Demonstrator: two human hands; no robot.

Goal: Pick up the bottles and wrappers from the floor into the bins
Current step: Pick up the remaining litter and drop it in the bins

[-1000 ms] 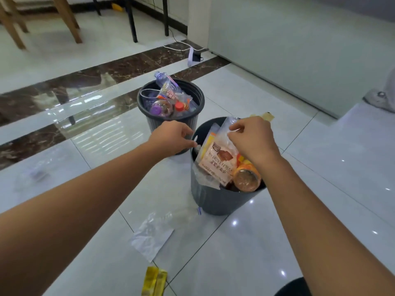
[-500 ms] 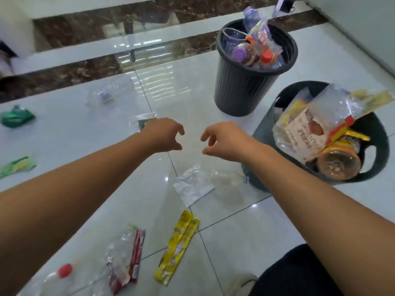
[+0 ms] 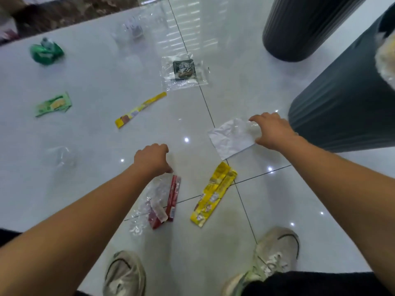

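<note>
Right grip wraps clear bottle: likely light, slick, crushable. Left grip over red wrapper, hold unclear; flimsy, pinch edge.

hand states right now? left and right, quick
Left hand: fingertips down at the red-and-clear wrapper; grip cannot be told.
Right hand: fingers and thumb curled round the clear bottle by the white wrapper.
</note>
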